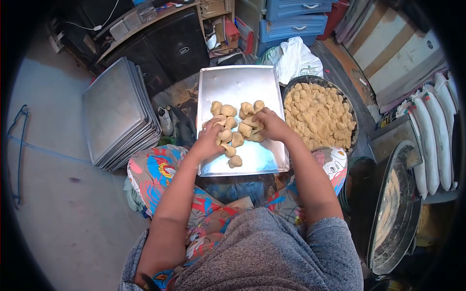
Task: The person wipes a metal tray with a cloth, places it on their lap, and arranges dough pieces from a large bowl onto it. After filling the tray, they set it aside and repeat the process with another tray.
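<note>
A shiny metal tray (pixel 238 87) lies in front of me, across or just beyond my knees. Pale brown dough pieces (pixel 228 110) are scattered over its middle in two loose clusters. My left hand (pixel 209 140) is at the left cluster, its fingers curled round dough pieces. At the right cluster, my right hand (pixel 272 125) grips several pieces between thumb and fingers. Some of the dough under both hands is hidden. One separate dough piece (pixel 235 161) rests nearer the tray's front edge. Right of the tray, a round dark tub (pixel 355 109) is heaped with similar dough pieces.
A stack of metal trays (pixel 116 111) leans at the left. White plastic bags (pixel 298 60) lie behind the tub. Blue drawers (pixel 293 29) and a black cabinet (pixel 177 46) stand at the back. At right are a large tilted pan (pixel 388 208) and long white packets (pixel 429 140).
</note>
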`<state>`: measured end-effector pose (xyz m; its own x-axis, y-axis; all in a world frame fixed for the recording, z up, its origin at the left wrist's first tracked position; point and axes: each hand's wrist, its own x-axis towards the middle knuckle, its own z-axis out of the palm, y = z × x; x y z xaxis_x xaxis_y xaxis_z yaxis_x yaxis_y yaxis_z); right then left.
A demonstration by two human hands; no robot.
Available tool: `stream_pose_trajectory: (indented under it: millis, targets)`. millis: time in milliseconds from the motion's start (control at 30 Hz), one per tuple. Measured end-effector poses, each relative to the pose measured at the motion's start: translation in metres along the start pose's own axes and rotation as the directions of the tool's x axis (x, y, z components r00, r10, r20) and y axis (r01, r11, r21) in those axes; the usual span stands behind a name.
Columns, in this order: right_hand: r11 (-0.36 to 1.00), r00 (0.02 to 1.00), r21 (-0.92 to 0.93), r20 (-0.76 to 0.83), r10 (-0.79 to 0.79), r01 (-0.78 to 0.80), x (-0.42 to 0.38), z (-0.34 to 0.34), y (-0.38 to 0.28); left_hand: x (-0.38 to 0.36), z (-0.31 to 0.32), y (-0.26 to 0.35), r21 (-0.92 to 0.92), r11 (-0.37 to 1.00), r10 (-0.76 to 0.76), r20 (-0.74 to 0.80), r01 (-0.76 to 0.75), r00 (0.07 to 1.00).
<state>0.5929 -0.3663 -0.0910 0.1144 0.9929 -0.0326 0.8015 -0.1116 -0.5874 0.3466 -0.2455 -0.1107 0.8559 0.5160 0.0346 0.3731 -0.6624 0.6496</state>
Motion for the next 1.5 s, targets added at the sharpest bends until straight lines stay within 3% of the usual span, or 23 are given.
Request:
stream_pose_trajectory:
  millis: [67,133,167,267,333,400,467,567,733,800,833,867,900,933,1000,1033,1067,1100,1200,1267,1333,1400,1500]
  targets:
    - [1.0,0.999,0.026,0.033,0.014,-0.015,0.0,-0.005,0.0,-0.005,-0.005,0.011,0.104,0.989,-0.111,0.048,0.105,0.993]
    - [0.991,0.998,0.123,-0.02,0.06,-0.057,-0.001,-0.013,-0.004,-0.009,-0.007,0.016,0.083,0.994,-0.068,0.035,0.065,0.997]
    - [0.992,0.987,0.122,-0.163,0.01,0.01,0.0,-0.009,-0.002,-0.01,-0.01,0.018,0.058,0.998,-0.026,0.011,0.025,1.0]
    - [0.981,0.96,0.191,-0.271,0.07,-0.018,0.011,-0.003,-0.005,-0.007,-0.024,0.032,0.141,0.989,-0.048,0.091,0.035,0.995]
    - [0.991,0.959,0.132,-0.277,0.057,-0.021,0.018,0.006,-0.006,-0.003,-0.024,0.038,0.26,0.965,0.013,0.044,-0.024,0.999]
    - [0.989,0.961,0.135,-0.259,0.093,-0.059,0.024,0.018,-0.011,0.002,-0.027,0.04,0.403,0.914,-0.094,0.094,0.049,0.991]
    - [0.999,0.93,0.026,-0.365,0.052,-0.045,0.032,0.04,-0.01,0.007,-0.034,0.042,0.388,0.922,-0.054,0.106,0.009,0.993]
    - [0.998,0.973,-0.001,-0.226,0.054,-0.055,0.036,0.039,-0.017,0.021,-0.049,0.037,0.236,0.97,0.022,0.166,-0.061,0.986]
    - [0.995,0.995,0.076,0.071,0.066,-0.072,0.053,0.014,-0.025,0.063,-0.091,0.047,-0.04,0.988,-0.141,0.214,0.152,0.967]
    - [0.996,0.98,0.094,-0.198,0.02,-0.002,0.054,0.01,-0.034,0.081,-0.089,0.021,-0.084,0.991,-0.091,0.164,0.106,0.982]
    - [0.996,0.981,0.093,-0.194,0.015,0.003,0.059,0.009,-0.033,0.089,-0.083,0.003,-0.254,0.961,-0.099,0.072,0.114,0.992]
    - [0.97,0.936,0.239,-0.351,0.037,0.052,0.064,0.007,-0.032,0.096,-0.077,-0.015,-0.416,0.903,-0.123,-0.022,0.103,0.992]
    - [0.921,0.867,0.371,-0.491,0.082,0.122,0.07,0.006,-0.031,0.101,-0.069,-0.031,-0.254,0.967,-0.001,-0.115,-0.028,0.993]
    - [0.938,0.795,0.29,-0.606,0.027,0.189,0.074,0.005,-0.028,0.102,-0.065,-0.036,-0.263,0.959,-0.12,-0.035,0.106,0.992]
    - [0.981,0.91,0.195,-0.405,0.087,-0.008,0.082,0.009,-0.006,0.105,-0.055,-0.043,-0.259,0.933,-0.212,0.16,0.248,0.964]
    - [0.99,0.973,-0.069,-0.208,0.105,-0.122,0.08,0.011,0.0,0.105,-0.05,-0.047,-0.267,0.93,-0.217,0.157,0.253,0.963]
    - [0.99,0.974,-0.073,-0.202,0.103,-0.12,0.082,0.013,0.007,0.104,-0.046,-0.05,-0.16,0.953,-0.225,0.202,0.259,0.953]
    - [0.989,0.979,-0.039,-0.153,0.138,-0.145,0.085,0.008,0.007,0.104,-0.045,-0.052,-0.05,0.966,-0.235,0.244,0.255,0.941]
    - [0.989,0.987,0.015,-0.052,0.15,-0.149,0.107,-0.006,0.021,0.105,-0.047,-0.055,-0.151,0.945,-0.257,0.208,0.29,0.944]
    - [0.901,0.961,0.342,0.025,0.274,-0.266,0.127,-0.013,0.033,0.11,-0.065,-0.053,-0.198,0.914,-0.309,0.231,0.355,0.923]
    - [0.811,0.956,0.558,-0.102,0.276,-0.174,0.146,-0.02,0.034,0.121,-0.086,-0.058,-0.436,0.789,-0.391,0.186,0.432,0.901]
    - [0.757,0.889,0.65,-0.304,0.343,-0.07,0.164,-0.025,0.016,0.137,-0.094,-0.06,-0.476,0.774,-0.436,0.076,0.417,0.897]
    - [0.801,0.808,0.594,-0.507,0.299,0.076,0.194,-0.004,0.003,0.165,-0.08,-0.079,-0.671,0.728,-0.446,-0.312,0.137,0.839]
